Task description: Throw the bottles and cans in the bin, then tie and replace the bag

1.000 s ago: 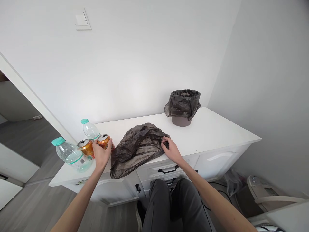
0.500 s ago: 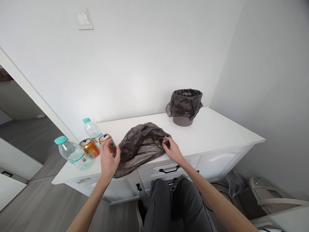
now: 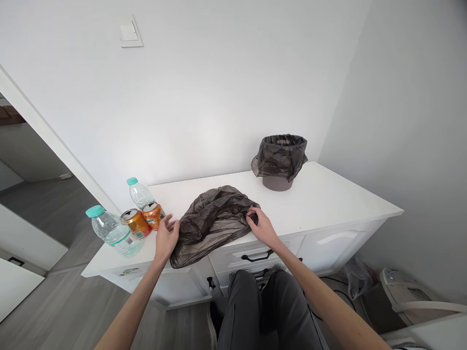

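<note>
Nearest the camera, the person's legs in dark grey trousers point(image 3: 241, 306) stood before a white panelled cabinet with a pale flat top point(image 3: 339, 199). A curved black metal handle point(image 3: 257, 256) showed on its front drawer.

Right hand point(image 3: 264, 230): thumb and forefinger pinched together on the right end of a crumpled, translucent black plastic bag point(image 3: 215, 214). The bag lay spread over the middle of the cabinet top, its lower left part hanging over the front edge.

Left hand point(image 3: 167, 241): fingers loosely curled and parted, gripping nothing visible; positioned between the bag's left end and the cans. Contact with either could not be determined.

To the left of this hand, a clear plastic bottle with a turquoise cap point(image 3: 115, 236) stood near the front edge. Just beyond it was an orange metal drink can with a dark top opening point(image 3: 135, 223), upright, with a second orange can with red and green print point(image 3: 153, 215) close against its right side. A smaller clear bottle with a turquoise cap point(image 3: 140, 194) stood behind the cans.

Farther back, toward the right, a round brown bin point(image 3: 277, 183) stood upright, well apart from the cans; a black plastic liner point(image 3: 280, 160) was folded over its rim. A white square switch point(image 3: 131, 33) was mounted high on the white wall point(image 3: 219, 87).
</note>
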The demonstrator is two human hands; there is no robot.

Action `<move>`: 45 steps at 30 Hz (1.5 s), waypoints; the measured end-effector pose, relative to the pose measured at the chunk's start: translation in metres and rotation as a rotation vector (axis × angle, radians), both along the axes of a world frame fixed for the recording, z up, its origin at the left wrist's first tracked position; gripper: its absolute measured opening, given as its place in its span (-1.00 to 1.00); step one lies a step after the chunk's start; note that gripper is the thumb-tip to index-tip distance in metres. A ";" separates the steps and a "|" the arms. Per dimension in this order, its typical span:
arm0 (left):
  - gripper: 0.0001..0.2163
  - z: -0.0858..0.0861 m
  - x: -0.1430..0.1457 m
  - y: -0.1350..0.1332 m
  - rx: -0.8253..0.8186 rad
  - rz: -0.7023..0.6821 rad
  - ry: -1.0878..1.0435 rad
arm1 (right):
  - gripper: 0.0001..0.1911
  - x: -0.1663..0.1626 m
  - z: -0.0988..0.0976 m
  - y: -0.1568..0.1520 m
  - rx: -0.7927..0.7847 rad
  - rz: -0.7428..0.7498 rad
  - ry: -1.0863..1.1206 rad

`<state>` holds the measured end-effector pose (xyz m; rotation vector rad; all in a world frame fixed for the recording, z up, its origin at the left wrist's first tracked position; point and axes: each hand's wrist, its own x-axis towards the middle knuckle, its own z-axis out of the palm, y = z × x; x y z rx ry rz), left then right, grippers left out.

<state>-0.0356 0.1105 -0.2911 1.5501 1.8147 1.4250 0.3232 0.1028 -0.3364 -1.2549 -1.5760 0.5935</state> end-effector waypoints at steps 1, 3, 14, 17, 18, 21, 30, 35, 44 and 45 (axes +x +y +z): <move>-0.52 -0.001 -0.001 -0.001 0.010 0.013 0.004 | -0.63 0.000 0.000 0.000 0.006 0.000 0.002; -0.57 -0.001 -0.001 -0.004 0.025 0.017 0.008 | -0.64 -0.001 0.000 -0.001 0.014 0.002 0.007; -0.29 0.034 0.037 -0.039 0.111 -0.161 0.468 | -0.68 -0.007 0.028 -0.037 0.090 0.036 0.044; -0.28 0.042 0.052 -0.036 0.162 -0.186 0.697 | -0.75 -0.014 0.036 -0.077 0.191 0.122 -0.081; -0.36 0.043 0.054 -0.032 0.160 -0.192 0.749 | -0.76 -0.016 0.040 -0.092 0.216 0.164 -0.135; -0.67 0.044 0.052 -0.020 0.171 -0.202 0.774 | -0.69 -0.014 0.054 -0.134 0.294 0.280 -0.272; -0.74 0.073 0.005 -0.069 0.157 -0.266 0.359 | -0.68 0.033 0.060 -0.164 0.385 0.065 -0.057; -0.84 0.075 -0.012 -0.081 0.026 -0.417 0.429 | -0.62 0.021 0.067 -0.086 0.214 0.023 0.007; -0.61 0.068 -0.025 -0.089 -0.110 -0.563 0.775 | -0.41 -0.044 0.031 -0.040 0.115 0.352 -0.480; -0.56 0.068 -0.020 -0.093 -0.086 -0.578 0.750 | -0.43 -0.046 0.027 -0.041 0.118 0.320 -0.492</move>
